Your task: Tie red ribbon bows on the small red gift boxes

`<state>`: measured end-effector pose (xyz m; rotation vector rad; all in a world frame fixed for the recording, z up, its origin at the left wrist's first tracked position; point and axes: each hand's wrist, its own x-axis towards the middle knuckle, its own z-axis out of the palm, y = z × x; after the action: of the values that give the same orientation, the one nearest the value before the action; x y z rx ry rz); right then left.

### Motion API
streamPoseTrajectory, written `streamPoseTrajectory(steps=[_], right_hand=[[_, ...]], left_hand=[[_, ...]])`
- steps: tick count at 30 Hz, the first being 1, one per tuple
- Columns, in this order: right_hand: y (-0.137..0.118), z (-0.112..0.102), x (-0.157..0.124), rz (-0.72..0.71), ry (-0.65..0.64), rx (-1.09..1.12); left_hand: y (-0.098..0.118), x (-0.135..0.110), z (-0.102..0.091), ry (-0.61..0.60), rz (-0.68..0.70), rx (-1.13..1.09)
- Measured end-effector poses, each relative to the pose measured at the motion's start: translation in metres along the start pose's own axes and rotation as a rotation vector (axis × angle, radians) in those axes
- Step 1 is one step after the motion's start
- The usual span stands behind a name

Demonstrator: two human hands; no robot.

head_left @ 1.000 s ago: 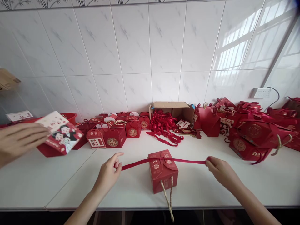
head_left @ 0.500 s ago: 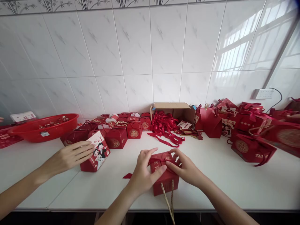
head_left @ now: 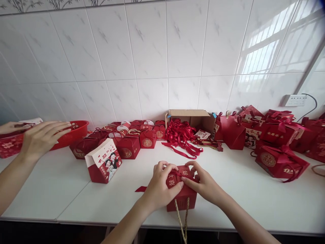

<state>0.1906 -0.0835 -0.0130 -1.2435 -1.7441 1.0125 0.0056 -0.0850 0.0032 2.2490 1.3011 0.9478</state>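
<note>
between left hand (head_left: 161,186) and right hand (head_left: 203,183), equally near, ribbon (head_left: 179,174) ran crosswise over red box (head_left: 182,201); both hands half-curled, pinching ribbon.

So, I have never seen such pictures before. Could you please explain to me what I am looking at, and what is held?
There is no machine here. A person wears a camera on the head, looking forward and down, so their bare arms enter from the bottom. The left hand and right hand are at a dark red ribbon across the top of a red box; their exact grip is partly hidden. On the white table stand more red boxes, and a cardboard box with loose ribbons. At the left, another person's hand is near a red basin.
</note>
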Motion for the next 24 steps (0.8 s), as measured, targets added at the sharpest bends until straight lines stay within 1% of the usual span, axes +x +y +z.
streamPoseTrajectory(steps=[4,7,9,11,13,15,19,21,24], right_hand=[[0.002,0.002,0.002,-0.015,0.032,-0.016],[0.004,0.003,0.003,-0.01,0.044,-0.024],[0.006,0.003,0.003,0.01,0.05,-0.025],[0.007,0.001,0.004,0.039,0.047,-0.016],[0.007,-0.004,0.004,0.073,0.036,0.0],[0.007,-0.009,0.003,0.112,0.02,0.006],[0.005,-0.021,0.002,0.172,-0.091,-0.014],[0.004,-0.024,0.001,0.188,-0.143,0.042],[0.003,-0.027,0.0,0.18,-0.193,0.217]], left_hand=[[0.002,0.002,0.005,0.033,-0.003,0.031],[0.001,0.001,0.005,-0.001,0.019,0.017],[-0.004,-0.001,0.003,-0.027,0.008,-0.048],[-0.011,-0.003,0.0,-0.011,-0.093,-0.155],[-0.019,-0.004,-0.003,0.013,-0.251,-0.26],[-0.024,-0.004,-0.007,-0.019,-0.367,-0.346],[-0.026,-0.001,-0.014,-0.165,-0.426,-0.529],[-0.027,0.001,-0.015,-0.186,-0.474,-0.643],[-0.029,0.003,-0.013,-0.161,-0.515,-0.848]])
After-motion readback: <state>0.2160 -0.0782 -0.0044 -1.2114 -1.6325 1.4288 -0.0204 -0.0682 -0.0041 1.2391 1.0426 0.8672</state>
